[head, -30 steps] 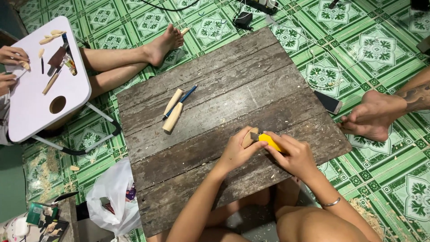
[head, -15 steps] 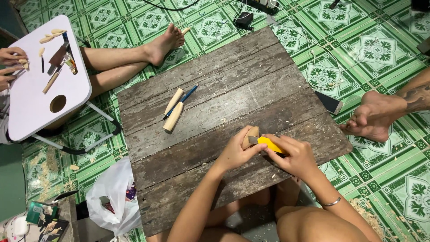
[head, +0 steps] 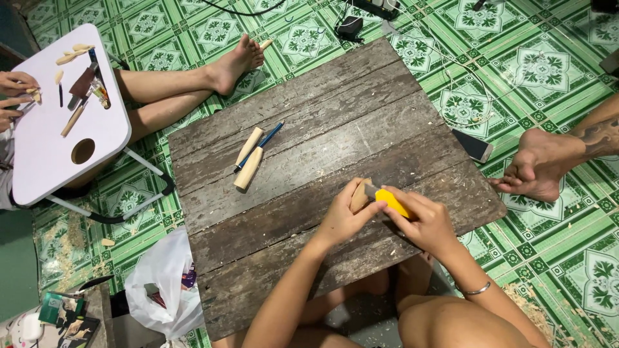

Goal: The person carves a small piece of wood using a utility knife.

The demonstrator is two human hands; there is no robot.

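Weathered grey planks make up the dark wooden surface (head: 309,161) in front of you, laid low over a floor of green patterned tiles (head: 535,71). Your left hand (head: 342,219) has its fingers wrapped around one short pale wooden block (head: 360,195), which sits near the surface's right front part, its long axis running roughly up and away from you. Your right hand (head: 425,222) grips one yellow-handled utility knife (head: 391,201), fingers closed on the handle; the knife's long axis runs from lower right to upper left, its tip end pointing at the block and touching it.

Further back on the surface lie two pale wooden dowels (head: 249,158) side by side, with one blue pen (head: 259,145) just beside them, all three slanting the same way.

To the left stands one small white folding table (head: 45,148) where another person's hands (head: 16,96) work. One white plastic bag (head: 161,283) lies on the floor, and one dark phone (head: 474,145) rests beside the surface's right edge.
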